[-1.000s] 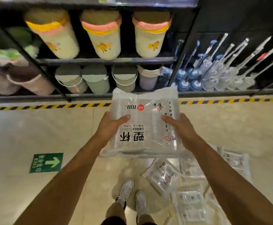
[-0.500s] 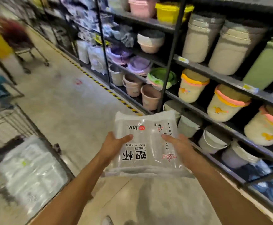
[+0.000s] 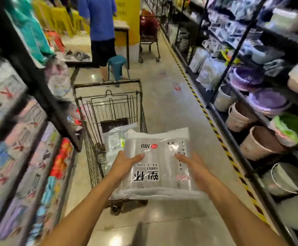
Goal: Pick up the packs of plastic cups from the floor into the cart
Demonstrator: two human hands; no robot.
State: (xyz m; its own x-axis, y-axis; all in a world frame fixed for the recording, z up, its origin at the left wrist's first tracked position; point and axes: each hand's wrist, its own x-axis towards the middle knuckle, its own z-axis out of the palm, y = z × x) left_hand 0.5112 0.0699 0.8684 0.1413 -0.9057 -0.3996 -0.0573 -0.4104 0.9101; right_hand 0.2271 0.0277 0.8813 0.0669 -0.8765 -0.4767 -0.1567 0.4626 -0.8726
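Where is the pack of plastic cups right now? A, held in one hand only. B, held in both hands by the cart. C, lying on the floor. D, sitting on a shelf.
B: the left hand and right hand grip the pack of plastic cups from either side, just at the cart.

Legible markings, all on the clear pack of plastic cups (image 3: 158, 164), all printed upside down to the camera:

1. "100" in black, with a small unreadable suffix, beside a round red logo — far edge of the pack.
2. "SUBEI" in small black capitals — centre of the pack, with a line of tiny unreadable characters just beyond it.
3. Two large black characters, "塑杯" — nearer the wearer than "SUBEI".
4. Red script mark, unreadable — near right corner of the pack.
5. Column of small black characters, unreadable — right side of the pack.
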